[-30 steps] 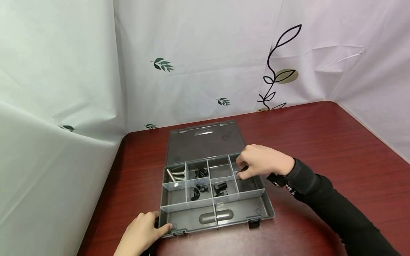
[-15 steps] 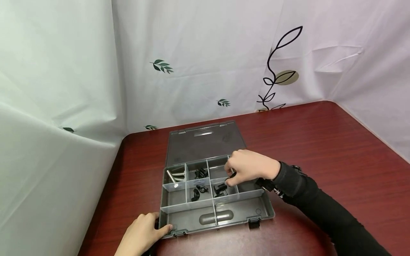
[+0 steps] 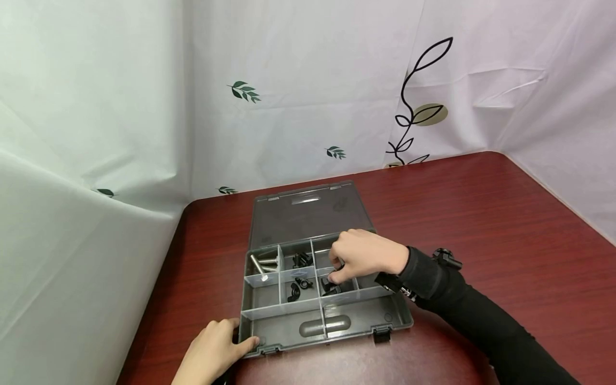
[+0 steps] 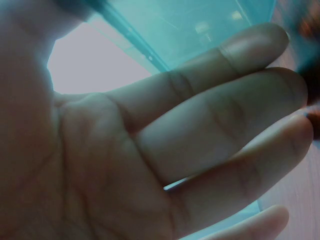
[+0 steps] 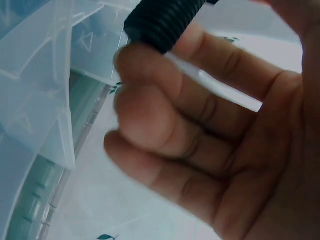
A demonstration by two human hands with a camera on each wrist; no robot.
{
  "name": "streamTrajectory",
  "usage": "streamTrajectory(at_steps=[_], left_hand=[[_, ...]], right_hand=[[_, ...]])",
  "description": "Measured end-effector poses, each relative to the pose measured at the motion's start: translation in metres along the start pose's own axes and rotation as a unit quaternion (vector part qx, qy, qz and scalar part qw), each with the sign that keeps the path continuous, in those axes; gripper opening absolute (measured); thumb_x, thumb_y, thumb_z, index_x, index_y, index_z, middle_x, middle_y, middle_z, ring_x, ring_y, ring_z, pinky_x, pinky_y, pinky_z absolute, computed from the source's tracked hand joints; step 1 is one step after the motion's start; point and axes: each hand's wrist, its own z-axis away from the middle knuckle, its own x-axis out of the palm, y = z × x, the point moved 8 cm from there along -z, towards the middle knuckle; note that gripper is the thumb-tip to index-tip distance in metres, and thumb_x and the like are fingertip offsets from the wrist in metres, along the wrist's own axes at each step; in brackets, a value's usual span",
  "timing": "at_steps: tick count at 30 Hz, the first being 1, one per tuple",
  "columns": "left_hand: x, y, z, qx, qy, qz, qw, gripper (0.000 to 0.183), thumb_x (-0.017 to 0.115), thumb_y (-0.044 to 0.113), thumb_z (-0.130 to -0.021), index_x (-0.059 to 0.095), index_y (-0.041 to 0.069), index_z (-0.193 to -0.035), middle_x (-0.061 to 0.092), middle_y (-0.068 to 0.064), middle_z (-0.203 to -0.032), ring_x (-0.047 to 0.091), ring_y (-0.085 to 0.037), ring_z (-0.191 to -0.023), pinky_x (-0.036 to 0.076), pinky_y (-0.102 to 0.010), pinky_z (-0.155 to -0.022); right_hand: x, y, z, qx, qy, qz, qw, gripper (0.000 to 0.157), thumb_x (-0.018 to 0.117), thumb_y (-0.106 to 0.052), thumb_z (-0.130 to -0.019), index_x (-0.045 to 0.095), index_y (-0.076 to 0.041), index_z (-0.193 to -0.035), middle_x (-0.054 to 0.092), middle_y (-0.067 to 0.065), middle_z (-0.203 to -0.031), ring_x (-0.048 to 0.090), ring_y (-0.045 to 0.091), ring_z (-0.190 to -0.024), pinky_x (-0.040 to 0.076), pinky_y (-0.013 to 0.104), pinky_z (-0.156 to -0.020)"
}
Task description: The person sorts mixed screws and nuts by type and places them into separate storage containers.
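Note:
In the head view, a grey plastic compartment box (image 3: 284,326) lies with its lid (image 3: 308,214) laid back behind it. My left hand (image 3: 212,345) holds its front left corner, thumb inside the rim and fingers outside the left wall. My right hand (image 3: 363,254) is over the middle row of compartments, thumb and fingers pinching a black threaded bolt (image 5: 162,22), its thread plain in the right wrist view. Black parts (image 3: 332,291) lie in the compartment beneath that hand, partly hidden by it. In the left wrist view the left palm and long fingers (image 4: 220,120) fill most of the picture.
Silver bolts (image 3: 262,264) lie in the back left compartment. Black fittings (image 3: 302,260) sit in the one beside it, with a black wing nut (image 3: 294,292) and another small part in front. The box stands on a red-brown table (image 3: 481,224) with white cloth (image 3: 298,107) behind.
My right hand has moved left, from the right-hand compartments to the middle one holding black parts, pinching the black bolt. The left hand has stayed at the box's corner.

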Motion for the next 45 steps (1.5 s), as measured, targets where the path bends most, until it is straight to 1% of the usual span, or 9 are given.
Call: streamTrajectory(at_steps=[6,9,11,15,19,22,26,34,45], left_hand=[[-0.001,0.001,0.0,0.001,0.0,0.002,1.0,0.038,0.073,0.047,-0.07,0.063,0.012,-0.08,0.049,0.004,-0.057,0.044,-0.015,-0.056,0.039,-0.038,-0.055],[-0.002,0.002,0.0,0.001,-0.001,0.001,1.0,0.037,0.073,0.047,-0.07,0.063,0.012,-0.079,0.047,0.004,-0.056,0.043,-0.015,-0.056,0.038,-0.037,-0.055],[-0.002,0.002,0.0,0.001,-0.001,0.001,1.0,0.037,0.073,0.047,-0.07,0.062,0.013,-0.079,0.046,0.004,-0.055,0.043,-0.015,-0.055,0.038,-0.037,-0.054],[-0.002,0.002,0.001,0.003,0.001,-0.002,1.0,0.037,0.073,0.048,-0.07,0.062,0.014,-0.079,0.046,0.005,-0.055,0.043,-0.014,-0.055,0.038,-0.038,-0.054],[-0.003,0.001,0.001,0.001,0.0,-0.002,1.0,0.038,0.073,0.049,-0.07,0.063,0.014,-0.079,0.044,0.005,-0.054,0.042,-0.015,-0.055,0.038,-0.037,-0.054],[-0.002,0.001,0.0,0.0,-0.002,-0.003,1.0,0.038,0.073,0.049,-0.07,0.063,0.013,-0.08,0.045,0.005,-0.055,0.042,-0.015,-0.055,0.037,-0.037,-0.054],[-0.002,0.002,0.0,0.0,-0.005,-0.004,1.0,0.038,0.073,0.048,-0.071,0.063,0.012,-0.08,0.045,0.005,-0.055,0.042,-0.015,-0.056,0.038,-0.038,-0.054],[-0.001,0.002,0.0,0.002,-0.005,-0.002,1.0,0.037,0.072,0.049,-0.071,0.062,0.014,-0.078,0.044,0.004,-0.055,0.042,-0.015,-0.056,0.037,-0.038,-0.054],[-0.001,0.002,0.0,0.005,-0.003,-0.003,1.0,0.035,0.072,0.047,-0.071,0.059,0.016,-0.074,0.043,0.004,-0.053,0.041,-0.015,-0.054,0.037,-0.038,-0.054]], right_hand=[[-0.001,-0.005,-0.004,0.024,0.01,0.005,1.0,0.042,0.062,-0.035,-0.078,0.028,-0.023,-0.056,0.013,-0.012,-0.057,0.013,0.007,-0.053,0.014,0.026,-0.051],[-0.002,-0.008,-0.006,0.025,0.013,0.007,1.0,0.041,0.062,-0.036,-0.078,0.032,-0.022,-0.054,0.016,-0.013,-0.055,0.016,0.006,-0.052,0.016,0.026,-0.051],[-0.002,-0.008,-0.006,0.027,0.014,0.004,1.0,0.037,0.062,-0.041,-0.08,0.041,-0.022,-0.056,0.022,-0.015,-0.053,0.021,0.004,-0.05,0.02,0.024,-0.049],[-0.006,-0.004,-0.004,0.034,0.027,0.034,0.998,0.039,0.061,-0.061,-0.077,0.065,-0.022,-0.077,0.045,-0.016,-0.058,0.04,0.004,-0.051,0.032,0.024,-0.049],[-0.01,-0.001,0.0,0.033,0.043,0.092,0.994,0.053,0.059,-0.07,-0.072,0.068,-0.026,-0.1,0.059,-0.011,-0.079,0.056,0.011,-0.071,0.04,0.028,-0.051],[-0.008,-0.002,0.002,0.025,0.04,0.109,0.993,0.054,0.06,-0.068,-0.072,0.066,-0.028,-0.108,0.059,-0.008,-0.094,0.057,0.014,-0.085,0.043,0.032,-0.055],[-0.004,-0.004,0.002,0.021,0.024,0.105,0.994,0.056,0.061,-0.065,-0.074,0.063,-0.027,-0.115,0.058,-0.006,-0.101,0.054,0.014,-0.09,0.044,0.032,-0.059],[-0.001,-0.002,0.009,0.023,0.017,0.076,0.997,0.052,0.064,-0.056,-0.077,0.061,-0.026,-0.119,0.055,-0.006,-0.102,0.052,0.014,-0.091,0.043,0.03,-0.063],[-0.009,0.018,0.025,0.058,0.023,0.053,0.997,0.047,0.068,-0.041,-0.076,0.061,-0.026,-0.12,0.055,-0.004,-0.106,0.053,0.017,-0.099,0.044,0.031,-0.063]])
